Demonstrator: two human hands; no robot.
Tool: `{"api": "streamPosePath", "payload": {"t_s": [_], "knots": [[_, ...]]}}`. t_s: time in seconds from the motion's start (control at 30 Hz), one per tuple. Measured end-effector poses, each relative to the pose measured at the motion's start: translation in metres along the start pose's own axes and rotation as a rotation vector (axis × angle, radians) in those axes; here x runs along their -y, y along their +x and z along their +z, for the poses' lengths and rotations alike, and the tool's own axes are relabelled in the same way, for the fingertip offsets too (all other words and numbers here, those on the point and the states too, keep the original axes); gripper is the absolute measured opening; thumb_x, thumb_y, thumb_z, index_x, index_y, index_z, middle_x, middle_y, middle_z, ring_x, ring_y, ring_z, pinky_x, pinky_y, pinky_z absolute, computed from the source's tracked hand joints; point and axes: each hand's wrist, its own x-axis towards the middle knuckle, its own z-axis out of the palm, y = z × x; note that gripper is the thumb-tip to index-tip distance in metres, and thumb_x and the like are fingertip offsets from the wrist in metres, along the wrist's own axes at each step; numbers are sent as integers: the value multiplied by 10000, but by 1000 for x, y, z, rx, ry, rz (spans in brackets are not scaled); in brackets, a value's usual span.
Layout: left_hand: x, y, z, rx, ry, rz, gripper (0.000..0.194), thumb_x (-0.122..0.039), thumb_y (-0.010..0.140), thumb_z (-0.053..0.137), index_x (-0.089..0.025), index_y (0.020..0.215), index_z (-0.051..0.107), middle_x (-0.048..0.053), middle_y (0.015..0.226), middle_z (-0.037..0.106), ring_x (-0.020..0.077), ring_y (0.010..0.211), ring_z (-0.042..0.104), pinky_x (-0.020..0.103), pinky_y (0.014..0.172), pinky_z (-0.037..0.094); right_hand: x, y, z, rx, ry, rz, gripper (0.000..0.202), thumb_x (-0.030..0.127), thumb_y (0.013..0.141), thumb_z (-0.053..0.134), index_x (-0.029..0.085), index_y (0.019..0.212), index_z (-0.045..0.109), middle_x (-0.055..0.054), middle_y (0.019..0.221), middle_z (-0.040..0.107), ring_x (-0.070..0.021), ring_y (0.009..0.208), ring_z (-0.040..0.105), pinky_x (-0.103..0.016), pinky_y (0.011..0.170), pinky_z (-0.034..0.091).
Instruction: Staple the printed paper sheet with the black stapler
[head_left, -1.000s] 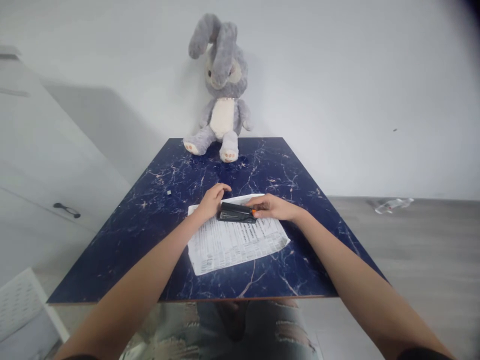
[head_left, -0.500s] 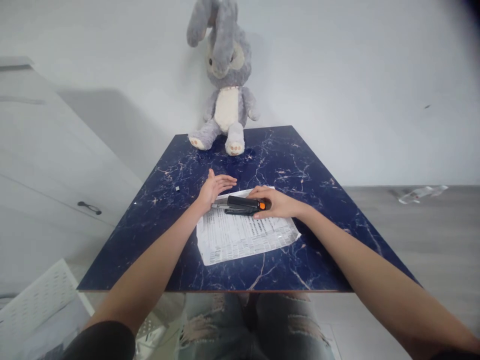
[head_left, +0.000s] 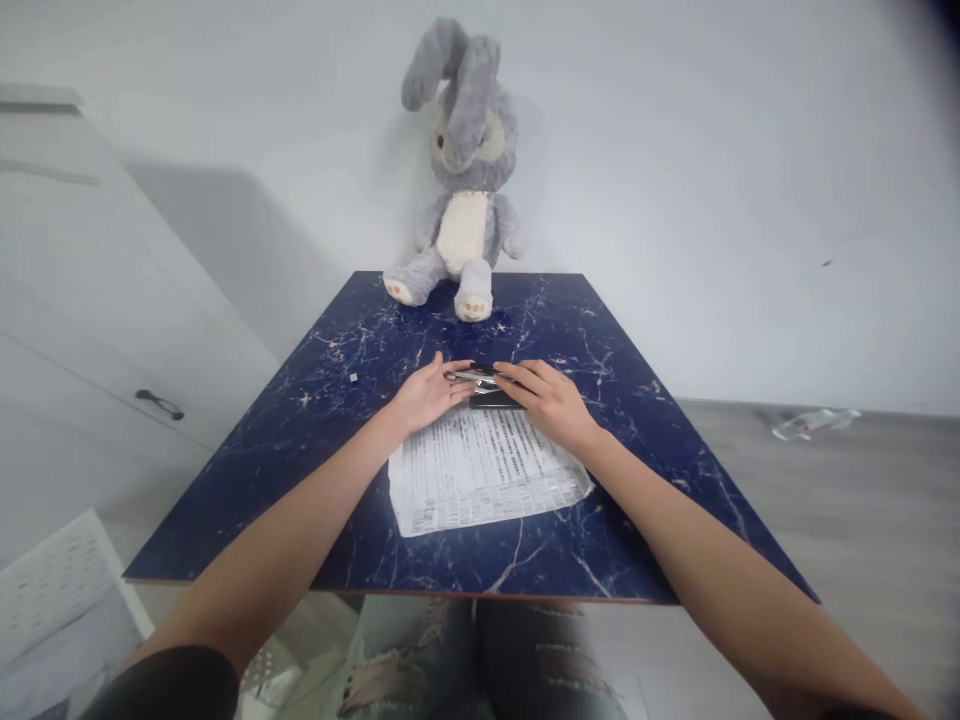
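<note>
A black stapler (head_left: 499, 399) lies over the top edge of a printed paper sheet (head_left: 487, 470), its metal rail (head_left: 471, 377) pointing left. Over its right end curls my right hand (head_left: 559, 403), gripping it from above and hiding much of that end. My left hand (head_left: 427, 397) is at the stapler's other end, thumb raised and fingers stretched toward it. The rail's tip lies against or just in front of the left fingers; I cannot tell how firmly they touch it.
A grey plush rabbit (head_left: 466, 215) sits at the far end of the blue marbled table (head_left: 600, 350). Left of my hands lies a tiny light-coloured piece (head_left: 354, 378). A white cabinet (head_left: 97, 300) stands at left, and clear plastic packaging (head_left: 814, 424) lies on the floor at right.
The stapler has turned in my right hand, and its orange end is now covered. My left fingers have come closer around the rail's end. The view has shifted slightly.
</note>
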Motion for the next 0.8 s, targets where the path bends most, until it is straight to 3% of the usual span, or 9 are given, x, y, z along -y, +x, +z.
{"api": "streamPosePath", "payload": {"t_s": [0.1,0.2,0.3,0.4,0.47,0.57,0.63,0.73,0.8], "knots": [[7,1,-2,-10,-4,0,223,-315,1027,592,-138,1048,727,191,1189,755,322,1234,694,522,1193,473,1,-1,2,5,-50,-2,488,86,1048,424,280,1438,646,-38,1506,625,-294,1250,600,-538,1054,526],[9,3,-2,-68,16,37,129,-185,1016,592,-132,1003,709,175,1133,760,263,1154,730,444,1139,521,2,0,0,-117,-7,73,426,105,1036,462,273,1345,703,-48,1462,658,-300,1230,603,-532,1051,510],[3,4,-3,-270,38,208,109,-225,1025,607,-151,981,674,111,979,754,157,825,742,322,848,622,0,0,-4,-247,141,284,240,236,979,636,219,1189,752,-97,1257,744,-301,1087,653,-494,964,538],[-7,3,-4,-431,108,451,171,-350,1014,653,-179,994,649,33,852,705,68,494,533,221,471,464,-5,-3,-7,-87,409,422,286,454,873,785,176,938,761,-78,909,731,-246,829,668,-385,760,547],[-10,-1,-1,-419,203,548,242,-432,1004,660,-190,1004,637,25,847,708,50,418,433,218,383,342,-7,-7,-5,98,555,384,363,527,832,813,171,838,746,-58,823,696,-222,779,651,-337,700,520],[-9,-12,12,-335,471,605,313,-499,996,654,-206,1099,617,44,909,765,41,373,415,225,376,312,-5,-8,-1,236,629,273,390,562,838,813,176,853,757,-65,848,714,-226,832,647,-336,739,518],[-5,-21,21,-286,690,640,360,-498,977,684,-216,1179,586,54,969,796,58,422,523,214,430,387,-2,-5,0,238,601,188,421,593,867,790,186,974,773,-80,939,741,-246,909,650,-375,830,523],[6,-30,28,-197,922,714,423,-472,977,691,-224,1272,519,67,1043,807,143,713,751,237,639,557,5,1,-3,47,482,108,545,644,897,745,217,1236,717,-106,1165,720,-289,1097,629,-469,1006,473],[13,-32,28,-142,1013,717,440,-466,993,665,-230,1315,479,60,1026,805,182,827,791,274,723,597,11,3,-5,-91,367,68,580,644,921,714,241,1336,672,-114,1241,680,-299,1161,602,-495,1039,445]]}}
